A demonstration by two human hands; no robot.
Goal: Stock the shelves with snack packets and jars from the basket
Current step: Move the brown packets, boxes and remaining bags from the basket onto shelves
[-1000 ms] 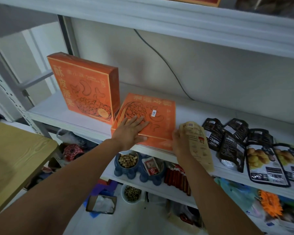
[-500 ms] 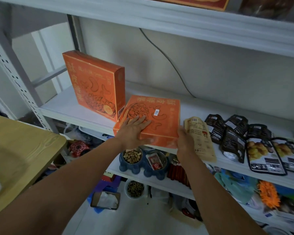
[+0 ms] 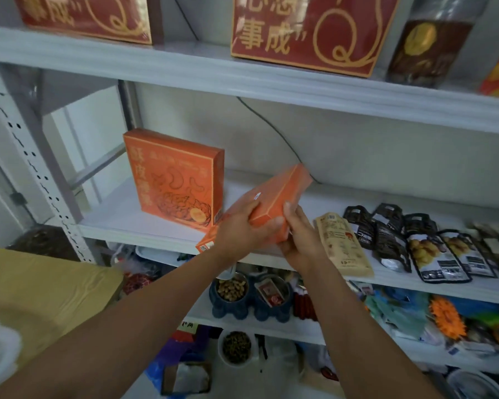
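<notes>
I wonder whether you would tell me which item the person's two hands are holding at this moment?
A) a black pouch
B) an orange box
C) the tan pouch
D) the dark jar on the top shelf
B: the left hand and right hand both grip the orange box, tilted above the shelf, while the tan pouch lies flat beside them.

The upright box (image 3: 173,180) is bright orange, with pale lettering and a dark line drawing of cashews. The tilted box (image 3: 274,197) is the same orange, edged by a thin pale line. The shelf (image 3: 118,223) is white. A red box (image 3: 308,33) above carries gold lettering and swirls. One pouch (image 3: 343,243) is beige, and a black pouch (image 3: 438,260) shows yellow food. The tabletop (image 3: 41,283) is yellowish wood grain.
</notes>
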